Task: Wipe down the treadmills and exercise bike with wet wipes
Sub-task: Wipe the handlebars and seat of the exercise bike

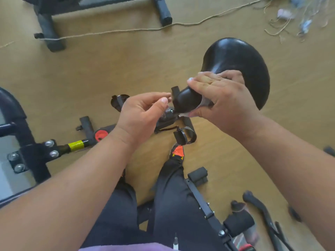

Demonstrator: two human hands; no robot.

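On saddle (241, 69) nose | right hand (223, 102) grip presses wet wipe (203, 104) around it | left hand (143, 115) beside, loosely curled, empty

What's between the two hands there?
In the head view, the black saddle's narrow nose lies between the left hand and the right hand, which holds a wipe.

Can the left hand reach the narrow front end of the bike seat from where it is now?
Probably yes. The left hand hovers just beside the front of the seat, with nothing between them. The right hand covers only the part behind it, holding a wipe.
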